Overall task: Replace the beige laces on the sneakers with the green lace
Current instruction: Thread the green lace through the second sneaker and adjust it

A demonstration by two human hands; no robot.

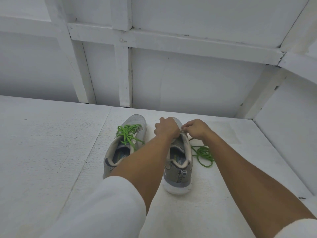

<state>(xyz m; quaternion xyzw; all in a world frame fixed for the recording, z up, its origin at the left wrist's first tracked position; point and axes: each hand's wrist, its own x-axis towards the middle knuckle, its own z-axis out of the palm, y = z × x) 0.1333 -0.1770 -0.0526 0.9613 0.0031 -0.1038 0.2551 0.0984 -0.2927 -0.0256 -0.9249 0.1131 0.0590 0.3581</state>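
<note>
Curls the left hand [167,128] knuckles-up over the lacing of the right sneaker [178,170]; hides its fingertips under the knuckles, so cannot tell whether it grips anything; sets the right hand [197,128] just beside it, fingers bent, thumb and fingertips pinching a pale strand [183,130] at the near end of the lacing.

On the right sneaker's insole, dark letters "RY FO", the rest hidden by the collar; on the left sneaker [123,148], an insole label too blurred to read.

Both sneakers side by side on the white table [51,143], toes far, heels near; on the left one, a tied lace [127,133], green; just right of the right one, the green lace [203,155] in a loose coil, one strand running toward the right hand.
</note>
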